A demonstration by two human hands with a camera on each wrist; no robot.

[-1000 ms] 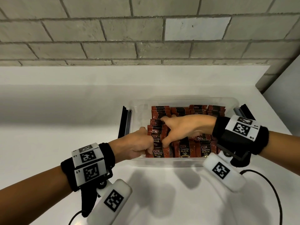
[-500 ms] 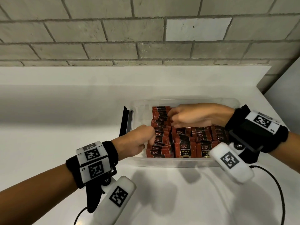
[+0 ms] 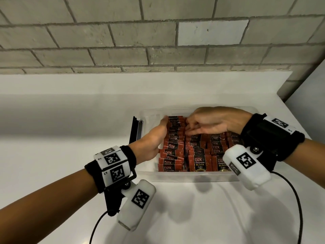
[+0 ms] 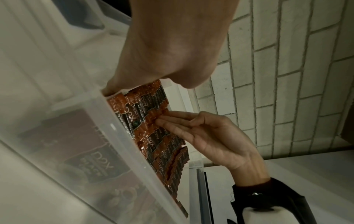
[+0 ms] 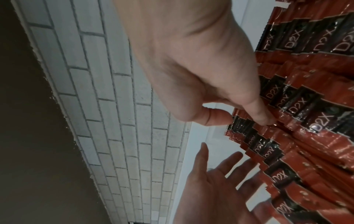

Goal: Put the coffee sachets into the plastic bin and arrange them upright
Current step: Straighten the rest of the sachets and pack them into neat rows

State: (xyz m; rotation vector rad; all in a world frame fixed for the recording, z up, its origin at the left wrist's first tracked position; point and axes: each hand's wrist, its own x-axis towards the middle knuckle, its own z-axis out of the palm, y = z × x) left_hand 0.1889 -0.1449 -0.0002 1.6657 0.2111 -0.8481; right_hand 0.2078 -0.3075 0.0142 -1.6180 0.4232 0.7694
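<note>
Coffee sachets (image 3: pixel 195 152) fill one plastic bin (image 3: pixel 186 176), two hands touching.

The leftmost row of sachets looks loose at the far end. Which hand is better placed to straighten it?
Probably the right hand: its fingertips already touch the sachets at that far end, while the left hand lies flat along the row's outer side inside the bin, bracing it.

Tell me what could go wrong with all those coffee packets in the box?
The left row of coffee sachets leans and overlaps instead of standing straight; if the flat left hand bracing its side lets go, it could topple into the empty gap on the left of the plastic bin. The right hand is poking its fingertips between tightly packed sachets, which might crumple one or knock its neighbours over.
</note>
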